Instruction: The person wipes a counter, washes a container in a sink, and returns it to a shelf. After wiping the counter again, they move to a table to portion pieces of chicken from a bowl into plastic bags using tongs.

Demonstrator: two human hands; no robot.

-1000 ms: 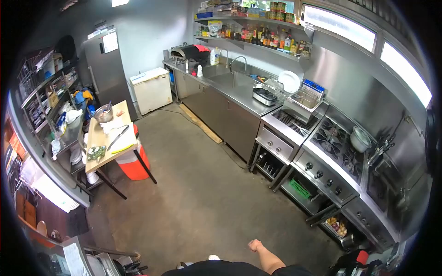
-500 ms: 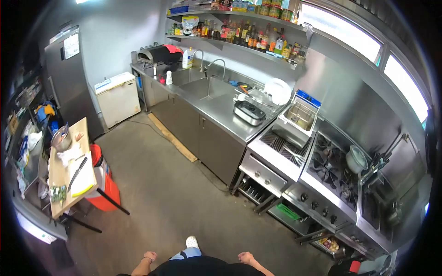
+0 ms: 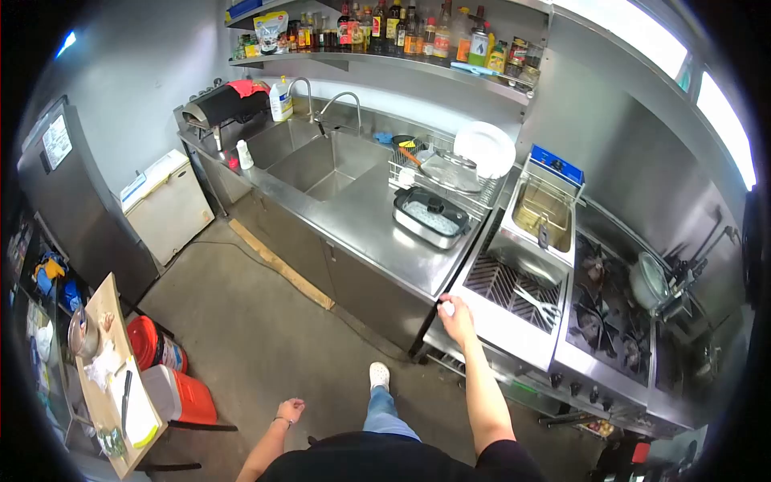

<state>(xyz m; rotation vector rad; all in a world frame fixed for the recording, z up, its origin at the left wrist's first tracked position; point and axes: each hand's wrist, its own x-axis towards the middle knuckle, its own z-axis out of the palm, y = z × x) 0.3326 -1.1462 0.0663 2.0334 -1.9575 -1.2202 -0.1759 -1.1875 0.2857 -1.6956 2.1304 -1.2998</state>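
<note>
the right hand [image 3: 456,317] has moved beside the front left corner of the grill [image 3: 510,328], grip and contact unclear, apart from the half-open, empty-looking left hand [image 3: 291,410], fingers best kept clear of the tongs [image 3: 536,305].

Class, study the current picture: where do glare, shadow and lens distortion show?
Head view throughout: windows blown white at upper right; soft glare on the steel counter; left-hand shelving sunk in shadow; the bottle shelf bowed by the wide lens; black corners.

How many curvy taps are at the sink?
2. The left tap stands behind the sink, near the white bottle; the right tap is behind it too, closer to the dish rack.
</note>
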